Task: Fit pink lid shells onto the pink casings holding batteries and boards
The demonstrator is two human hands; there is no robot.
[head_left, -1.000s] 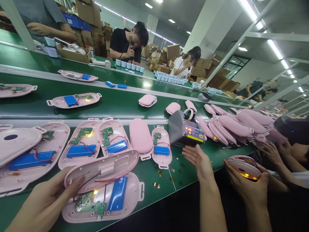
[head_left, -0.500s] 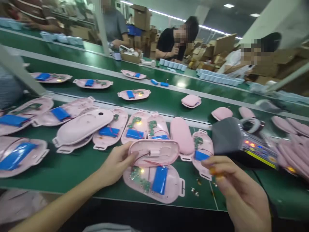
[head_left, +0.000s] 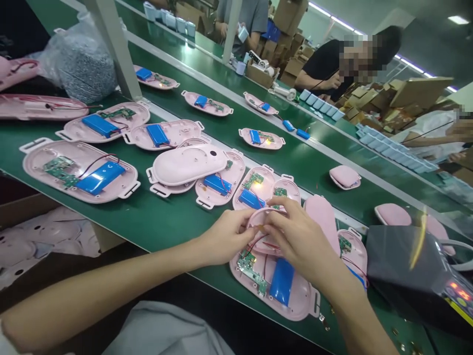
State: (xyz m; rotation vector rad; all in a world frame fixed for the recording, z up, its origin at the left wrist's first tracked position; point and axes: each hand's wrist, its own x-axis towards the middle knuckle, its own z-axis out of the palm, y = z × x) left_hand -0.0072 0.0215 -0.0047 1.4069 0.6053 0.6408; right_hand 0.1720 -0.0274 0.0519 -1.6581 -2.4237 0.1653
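Observation:
My left hand [head_left: 227, 236] is closed on the left edge of a small pink plastic cover [head_left: 264, 244], tilted up above a pink shell [head_left: 301, 303]. My right hand [head_left: 301, 236] reaches over the cover, its fingertips pinching a small piece of amber tape [head_left: 260, 228] against the cover's inner side, close to my left fingertips. Thin red and dark wires run from the cover to the shell. In the shell lie a green circuit board [head_left: 253, 273] with a lit yellow light and a blue battery pack [head_left: 282, 282]. My right hand hides part of the cover.
At right stands a dark tape dispenser [head_left: 402, 261] with lit red digits and an amber strip sticking up. Several pink shells with batteries, such as this one [head_left: 81, 172], lie on the green bench [head_left: 166, 222]. A metal post [head_left: 114, 49] rises at left. Co-workers sit across the belt.
My right hand has moved left from beside the dispenser to the cover, bringing the amber tape against it. My left hand still holds the cover. The view has turned and tilted.

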